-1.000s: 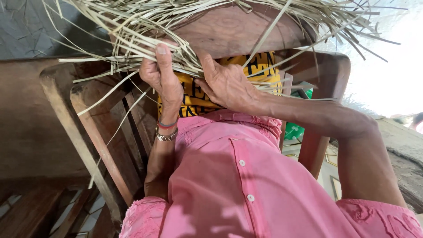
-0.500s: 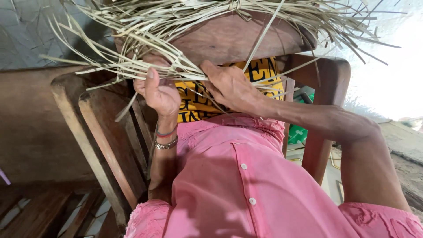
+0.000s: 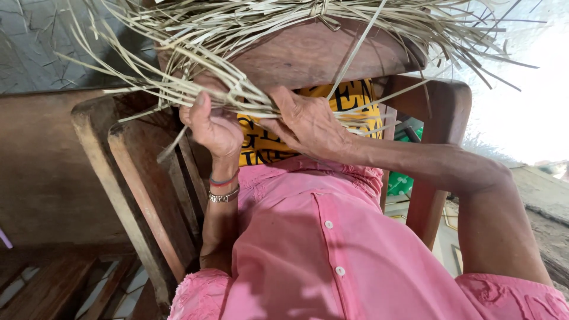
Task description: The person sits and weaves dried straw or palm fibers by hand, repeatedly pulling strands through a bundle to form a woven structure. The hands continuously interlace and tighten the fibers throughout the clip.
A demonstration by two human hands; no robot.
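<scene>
A loose bundle of dried pale palm strips (image 3: 278, 26) lies across a brown wooden seat (image 3: 320, 56) in front of me. My left hand (image 3: 214, 127), with a red band and a metal bracelet on the wrist, is closed around several strips at the bundle's lower edge. My right hand (image 3: 308, 124) is just to the right of it, with its fingers pinching the same cluster of strips (image 3: 255, 106). The two hands are almost touching. Below them shows a yellow cloth with black print (image 3: 349, 98), and my pink buttoned shirt (image 3: 320, 249) fills the lower frame.
Slanted wooden slats of a chair (image 3: 139, 184) stand at the left, and a wooden chair post (image 3: 438, 136) stands at the right. Something green (image 3: 403, 184) shows behind that post. The floor at the lower left has tiles (image 3: 112, 296).
My left hand has come down a little along the strips and closed more tightly on them. My right hand has stayed on the same cluster.
</scene>
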